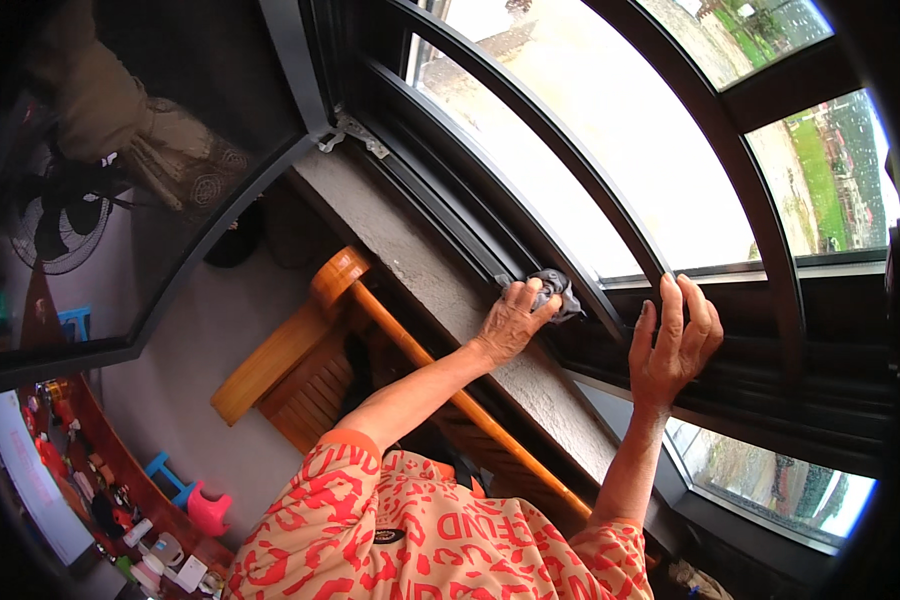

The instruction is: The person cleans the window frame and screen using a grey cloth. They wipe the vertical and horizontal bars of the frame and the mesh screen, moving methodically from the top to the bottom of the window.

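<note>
Patterned red-and-tan shirt (450, 545) closest to me, both forearms reaching past it to the window. Left hand (510, 325): fingers curled round a bunched grey cloth (558, 292), firm hold by the look of it. Cloth sits on the lower part of the dark window frame (460, 215), beyond the rough ledge (425, 270). Right hand (673, 340): nothing gripped that I can see, fingers loosely extended, tips at the lower end of a curving bar (622, 215). Touching or just beside it, can't tell from here.

Step in hand, my read: wiping down the lower frame. Can't judge how clean it is yet.

Next move calls for steady pressure along the channel, cloth kept bunched so it reaches the corners, right hand out of its path. Wooden seat rail (400, 332) runs under the left forearm, so watch the elbow. Metal hinge (360, 135) at the far end by the swung-out panel (220, 235) could snag the cloth.
</note>
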Available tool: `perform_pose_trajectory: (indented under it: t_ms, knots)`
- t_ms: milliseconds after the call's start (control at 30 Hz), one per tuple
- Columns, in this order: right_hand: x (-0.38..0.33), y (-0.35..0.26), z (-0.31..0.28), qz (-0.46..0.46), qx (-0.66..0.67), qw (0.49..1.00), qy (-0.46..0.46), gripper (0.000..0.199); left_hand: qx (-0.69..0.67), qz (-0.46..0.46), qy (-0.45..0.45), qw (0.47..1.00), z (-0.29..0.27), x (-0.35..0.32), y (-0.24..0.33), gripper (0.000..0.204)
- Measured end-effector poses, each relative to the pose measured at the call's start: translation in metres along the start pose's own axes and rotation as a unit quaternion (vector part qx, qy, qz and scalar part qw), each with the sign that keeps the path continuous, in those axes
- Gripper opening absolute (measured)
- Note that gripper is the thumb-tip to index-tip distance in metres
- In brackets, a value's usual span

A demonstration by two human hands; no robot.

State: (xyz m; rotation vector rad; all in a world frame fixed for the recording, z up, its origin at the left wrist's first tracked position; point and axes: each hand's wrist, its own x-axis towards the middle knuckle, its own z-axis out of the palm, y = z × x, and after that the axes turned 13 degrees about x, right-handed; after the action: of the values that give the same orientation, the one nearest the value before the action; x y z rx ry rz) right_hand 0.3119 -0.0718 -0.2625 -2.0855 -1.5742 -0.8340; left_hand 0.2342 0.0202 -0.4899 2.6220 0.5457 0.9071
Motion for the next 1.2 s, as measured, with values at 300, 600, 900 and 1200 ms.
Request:
perform_pose_trajectory:
  t_ms: [300, 600, 900, 1200]
  knots:
    - [-0.002, 0.0, 0.005, -0.01, -0.009, 1.0, 0.004, 0.039, -0.073, -0.309, 0.105, 0.942, -0.01, 0.045, -0.034, 0.055]
    - [-0.002, 0.003, 0.007, -0.024, -0.019, 1.0, 0.001, 0.042, -0.041, -0.223, 0.07, 0.972, -0.008, 0.032, -0.009, 0.052]
    - [0.002, 0.002, 0.007, -0.045, -0.029, 0.999, -0.002, 0.043, 0.062, -0.128, 0.111, 0.984, 0.004, 0.019, 0.041, 0.028]
    - [-0.001, 0.003, 0.005, -0.046, -0.041, 0.998, -0.006, 0.042, 0.092, -0.123, 0.157, 0.976, -0.009, 0.039, -0.024, 0.015]
